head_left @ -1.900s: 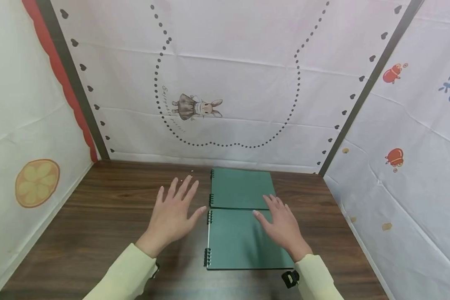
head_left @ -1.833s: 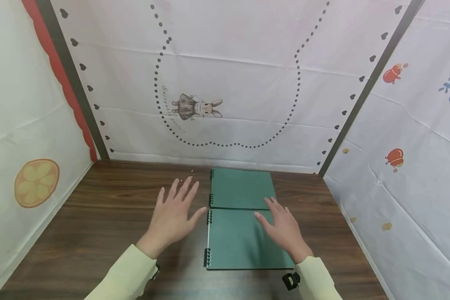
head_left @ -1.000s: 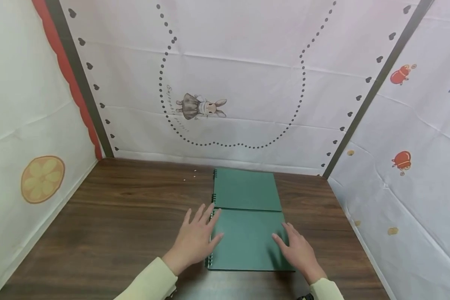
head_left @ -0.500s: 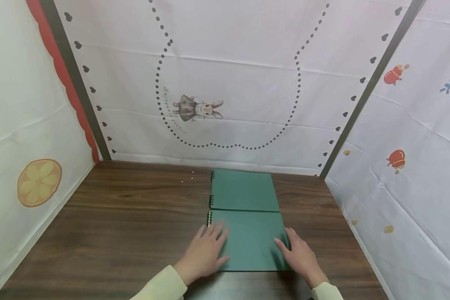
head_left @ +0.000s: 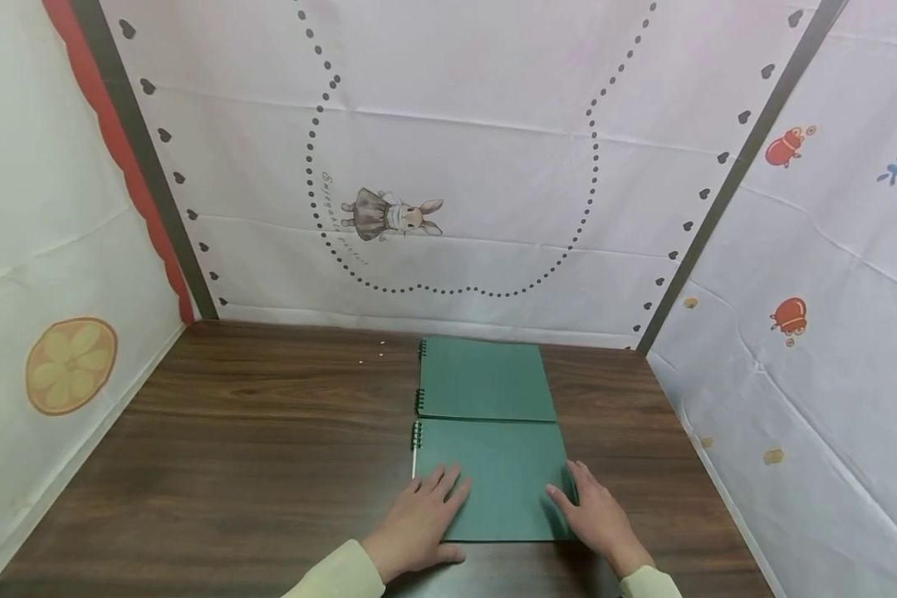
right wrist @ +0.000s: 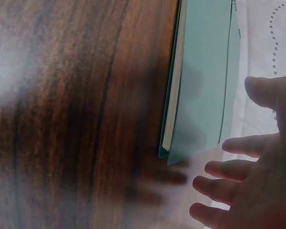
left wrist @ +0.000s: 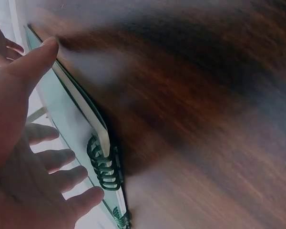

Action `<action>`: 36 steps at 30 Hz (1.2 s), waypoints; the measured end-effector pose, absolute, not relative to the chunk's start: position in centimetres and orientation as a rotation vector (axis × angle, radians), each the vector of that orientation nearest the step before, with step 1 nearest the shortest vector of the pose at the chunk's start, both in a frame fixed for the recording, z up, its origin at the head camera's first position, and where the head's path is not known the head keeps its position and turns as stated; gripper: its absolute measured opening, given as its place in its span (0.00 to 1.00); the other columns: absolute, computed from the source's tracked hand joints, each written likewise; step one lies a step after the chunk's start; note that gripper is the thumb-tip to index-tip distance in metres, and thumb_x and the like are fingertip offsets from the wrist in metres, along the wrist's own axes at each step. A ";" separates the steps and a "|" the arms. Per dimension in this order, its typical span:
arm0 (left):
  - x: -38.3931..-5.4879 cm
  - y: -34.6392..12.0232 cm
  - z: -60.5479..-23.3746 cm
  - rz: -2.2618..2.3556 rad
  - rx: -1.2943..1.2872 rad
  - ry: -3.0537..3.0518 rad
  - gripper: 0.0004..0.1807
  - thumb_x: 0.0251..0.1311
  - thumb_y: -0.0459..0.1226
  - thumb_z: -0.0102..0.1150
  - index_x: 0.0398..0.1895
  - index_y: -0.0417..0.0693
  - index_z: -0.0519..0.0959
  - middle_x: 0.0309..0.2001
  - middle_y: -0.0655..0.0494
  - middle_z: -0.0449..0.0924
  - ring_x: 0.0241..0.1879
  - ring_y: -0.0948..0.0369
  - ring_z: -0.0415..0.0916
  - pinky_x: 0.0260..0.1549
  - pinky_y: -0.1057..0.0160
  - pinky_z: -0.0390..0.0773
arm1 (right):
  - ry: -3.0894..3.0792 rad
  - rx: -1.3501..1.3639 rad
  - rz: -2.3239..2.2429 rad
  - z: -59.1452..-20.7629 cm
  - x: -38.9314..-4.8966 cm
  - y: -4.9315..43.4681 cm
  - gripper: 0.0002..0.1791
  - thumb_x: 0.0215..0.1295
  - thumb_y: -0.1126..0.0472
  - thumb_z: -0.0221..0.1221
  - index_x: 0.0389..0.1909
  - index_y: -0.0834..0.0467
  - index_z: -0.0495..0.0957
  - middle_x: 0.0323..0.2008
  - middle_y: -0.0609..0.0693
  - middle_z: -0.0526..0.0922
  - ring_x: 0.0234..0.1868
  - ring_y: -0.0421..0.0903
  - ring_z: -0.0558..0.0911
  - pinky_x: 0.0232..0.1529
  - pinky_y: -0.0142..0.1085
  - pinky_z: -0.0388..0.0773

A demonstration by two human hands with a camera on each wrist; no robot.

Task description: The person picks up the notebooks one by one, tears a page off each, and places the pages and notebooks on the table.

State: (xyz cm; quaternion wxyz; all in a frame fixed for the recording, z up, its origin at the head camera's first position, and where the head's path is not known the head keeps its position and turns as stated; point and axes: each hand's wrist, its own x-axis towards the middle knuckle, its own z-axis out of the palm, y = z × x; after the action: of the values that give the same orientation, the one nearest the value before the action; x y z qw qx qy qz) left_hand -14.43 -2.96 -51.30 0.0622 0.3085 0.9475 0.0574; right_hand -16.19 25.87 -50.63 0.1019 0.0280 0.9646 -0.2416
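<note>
Green near notebook [head_left: 504, 477] lies flat on the wood-grain table [head_left: 269, 465], ring binding [left wrist: 107, 169] at its left side. Far notebook [head_left: 486, 378] sits right beyond it; can't tell from my feed if the 2 edges touch.

Change over the last 2 s: I see both hands drawn in toward the near notebook. Left hand [head_left: 419, 519] was out over the table to its left; now it's over the lower-left corner, thumb past the near edge. Right hand [head_left: 598, 511] was over the cover's upper-right part; now it's at the right edge, thumb above the cover.

Fingers on both: extended, relaxed, gripping 0 things. Left contact I can't confirm; on the right wrist view those fingertips look clear of the notebook. No shift of either notebook on the table that I can see.

My read: hands now flank the near notebook, so they're positioned around it, but 0 hold on it.
</note>
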 end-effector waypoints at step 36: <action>-15.9 -3.4 -50.9 0.186 1.025 2.820 0.37 0.60 0.60 0.56 0.69 0.53 0.68 0.72 0.50 0.63 0.69 0.53 0.66 0.59 0.52 0.74 | 2.780 0.190 -0.753 -51.5 -17.1 25.8 0.41 0.70 0.38 0.49 0.72 0.63 0.59 0.72 0.67 0.57 0.70 0.68 0.61 0.63 0.65 0.61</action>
State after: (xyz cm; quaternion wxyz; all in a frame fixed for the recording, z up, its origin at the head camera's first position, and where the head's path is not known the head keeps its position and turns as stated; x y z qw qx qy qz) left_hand -15.86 -3.41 -50.86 0.0675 0.3401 0.9359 0.0617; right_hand -17.11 25.79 -51.55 0.1273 0.0654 0.9553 -0.2588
